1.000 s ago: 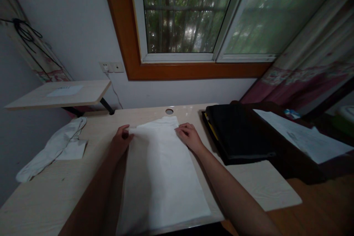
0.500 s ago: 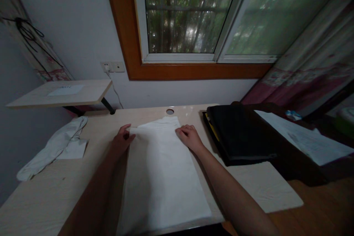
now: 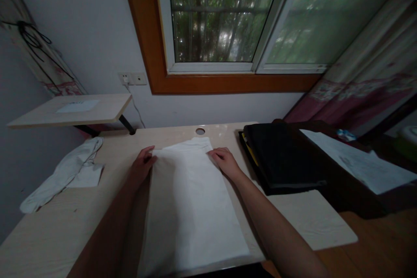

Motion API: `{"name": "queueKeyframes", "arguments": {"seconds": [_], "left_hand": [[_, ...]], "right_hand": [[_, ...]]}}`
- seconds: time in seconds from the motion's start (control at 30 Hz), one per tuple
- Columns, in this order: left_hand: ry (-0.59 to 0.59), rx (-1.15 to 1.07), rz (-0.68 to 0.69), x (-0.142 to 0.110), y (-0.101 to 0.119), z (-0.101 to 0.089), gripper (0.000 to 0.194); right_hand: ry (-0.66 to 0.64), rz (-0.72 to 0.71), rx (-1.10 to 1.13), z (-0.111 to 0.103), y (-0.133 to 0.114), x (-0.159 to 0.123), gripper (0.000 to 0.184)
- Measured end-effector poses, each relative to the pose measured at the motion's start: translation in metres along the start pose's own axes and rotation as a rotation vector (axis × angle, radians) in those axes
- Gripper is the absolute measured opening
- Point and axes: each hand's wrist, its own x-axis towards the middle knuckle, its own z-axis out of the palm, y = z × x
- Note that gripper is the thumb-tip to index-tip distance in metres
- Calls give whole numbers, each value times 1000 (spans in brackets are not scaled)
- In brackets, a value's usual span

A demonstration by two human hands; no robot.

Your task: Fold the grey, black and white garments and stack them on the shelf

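Note:
A folded white garment (image 3: 198, 200) lies flat on the pale wooden desk, its long side running toward me. A narrower folded part shows at its far end. At its far left corner is my left hand (image 3: 142, 166), with thumb and forefinger closed on the cloth's edge. Opposite it, my right hand (image 3: 226, 163) has its fingertips pressed together at the far right edge of the cloth. The undersides of both sets of fingers are hidden. My left arm's shadow falls over the left part of the garment.
To the right lie a black folder (image 3: 283, 156) and a large paper sheet (image 3: 355, 160). Another white cloth (image 3: 65, 173) rests on the left, below a small raised shelf (image 3: 74, 110). A cable hole (image 3: 200, 131) is near the desk's back edge, under the window.
Both hands have shifted very slightly outward, and the left thumb has drawn a little back off the cloth. The garment stays in place.

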Motion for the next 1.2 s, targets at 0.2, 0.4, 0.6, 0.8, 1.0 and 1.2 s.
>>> {"name": "queueKeyframes", "arguments": {"seconds": [0.2,0.4,0.6,0.8,1.0,1.2], "left_hand": [[56,-22,-8,-2,7,-2,53],[76,-216,-42,1,19,1,59],[158,-393,-27,21,41,6,52],[148,-334,-136,62,26,16,62],[114,-259,-175,64,-2,30,57],[69,-283,-128,55,-1,30,65]], "right_hand": [[52,78,214,-3,0,-1,30],[118,142,409,-8,-7,0,32],[216,299,616,-9,-15,23,37],[188,333,640,-1,-2,53,43],[59,447,626,13,16,43,55],[5,360,593,3,6,21,60]]}}
